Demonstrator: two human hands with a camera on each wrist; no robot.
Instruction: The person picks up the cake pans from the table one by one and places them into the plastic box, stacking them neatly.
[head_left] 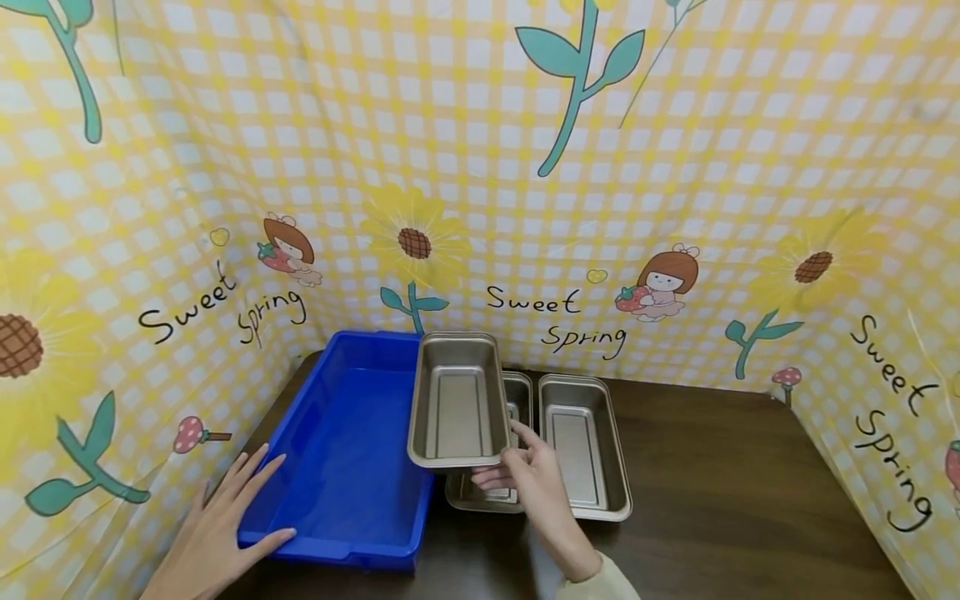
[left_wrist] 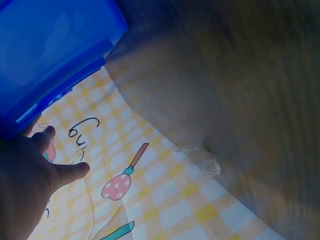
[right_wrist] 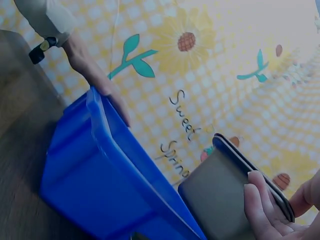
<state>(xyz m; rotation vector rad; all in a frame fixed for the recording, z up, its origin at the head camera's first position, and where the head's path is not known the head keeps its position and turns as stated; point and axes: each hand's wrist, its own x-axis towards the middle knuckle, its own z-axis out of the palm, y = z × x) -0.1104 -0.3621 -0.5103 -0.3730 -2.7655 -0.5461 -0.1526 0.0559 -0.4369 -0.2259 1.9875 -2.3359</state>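
My right hand (head_left: pixel 536 479) pinches the right side of a metal loaf pan (head_left: pixel 457 408) near its front corner, thumb at the rim and fingers beneath. The pan is raised, tilted, and overlaps the right edge of a blue plastic bin (head_left: pixel 352 450). From the right wrist view, fingers (right_wrist: pixel 255 200) lie against the underside of the loaf pan (right_wrist: pixel 215 192). My left hand (head_left: pixel 213 525) rests at the bin's left front rim, fingers spread and fairly straight. In the left wrist view, the left hand (left_wrist: pixel 30 175) shows beside the blue bin (left_wrist: pixel 55 45).
A second loaf pan (head_left: pixel 483 500) stands on the dark wooden table (head_left: pixel 712 492), partly hidden under the raised one. To its right sits a third loaf pan (head_left: pixel 573 442). Yellow checked cloth (head_left: pixel 465 125) walls in the back and both sides.
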